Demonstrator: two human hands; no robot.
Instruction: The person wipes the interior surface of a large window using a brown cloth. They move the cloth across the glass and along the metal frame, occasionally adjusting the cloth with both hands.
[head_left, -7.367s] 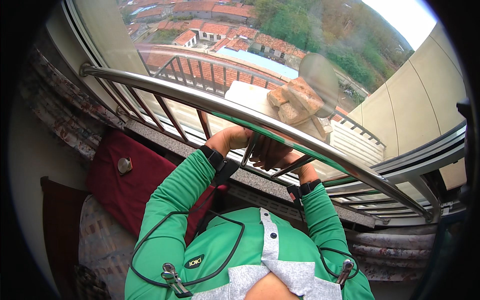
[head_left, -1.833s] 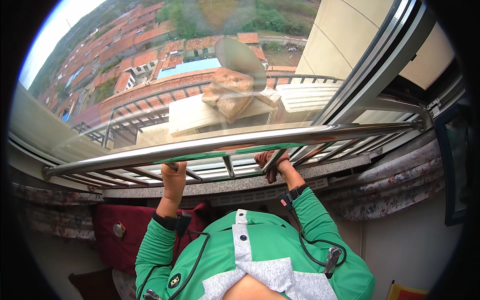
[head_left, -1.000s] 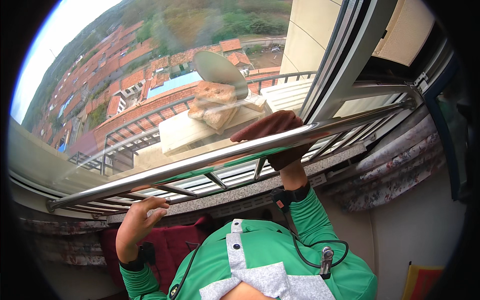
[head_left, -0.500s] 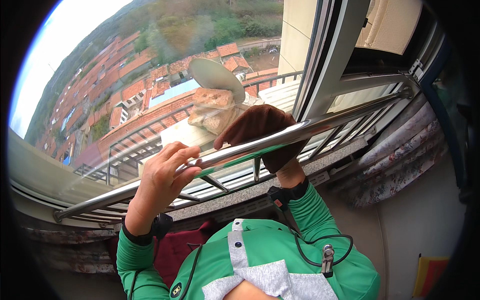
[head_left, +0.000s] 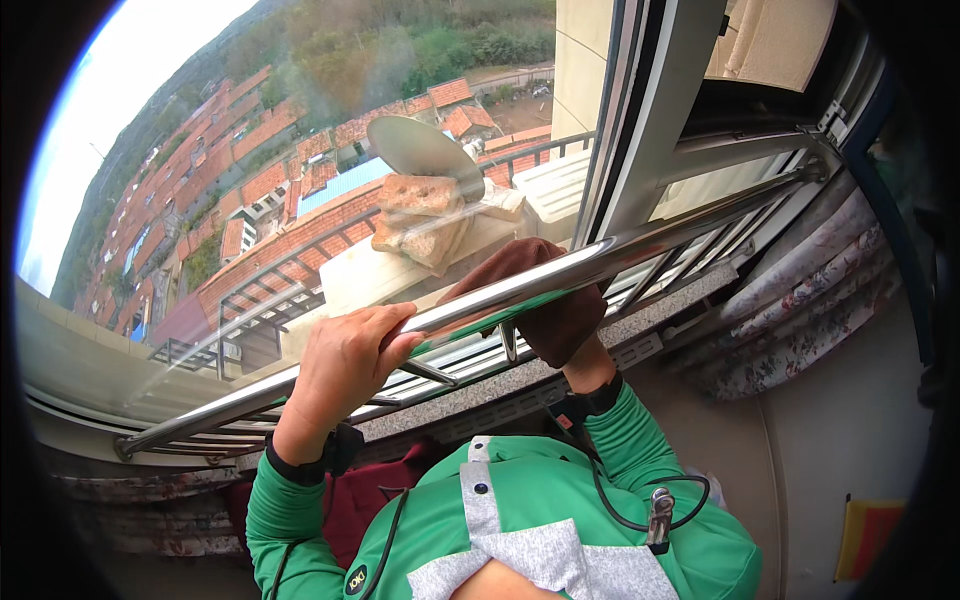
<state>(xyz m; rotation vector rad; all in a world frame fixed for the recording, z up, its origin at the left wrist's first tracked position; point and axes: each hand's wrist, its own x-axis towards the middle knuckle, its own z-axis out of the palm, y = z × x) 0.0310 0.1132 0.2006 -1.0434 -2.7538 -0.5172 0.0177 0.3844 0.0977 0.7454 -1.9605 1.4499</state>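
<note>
At the window [head_left: 660, 130], with the head camera looking down over the chest, the left hand [head_left: 345, 355] lies on the metal rail [head_left: 700, 220], its fingers bent over the top and its thumb on the near side, so that they clasp the rail between them. To the right of it, the brown cloth [head_left: 555, 330] covers the right hand [head_left: 588, 364]; only its wrist end shows bare, so I cannot tell whether those fingers are together or apart. The cloth is behind the rail, which crosses in front of it, with one part showing above and the rest hanging below; whether it touches the glass is unclear. Slanting bars [head_left: 510, 342] stand under the rail, above a speckled stone sill [head_left: 420, 415]. Both arms wear green sleeves [head_left: 640, 440] with black bands [head_left: 602, 397] at the wrists, and a metal clip [head_left: 660, 515] holds a black cable on the right side of the chest. Outside are a stack of bricks [head_left: 425, 215] on a pale box [head_left: 360, 280], a round dish [head_left: 425, 155] just beyond, and tiled roofs [head_left: 265, 185] farther off. Flowered curtains [head_left: 810, 300] hang at the right, and dark red fabric [head_left: 375, 500] lies beside the left arm.
</note>
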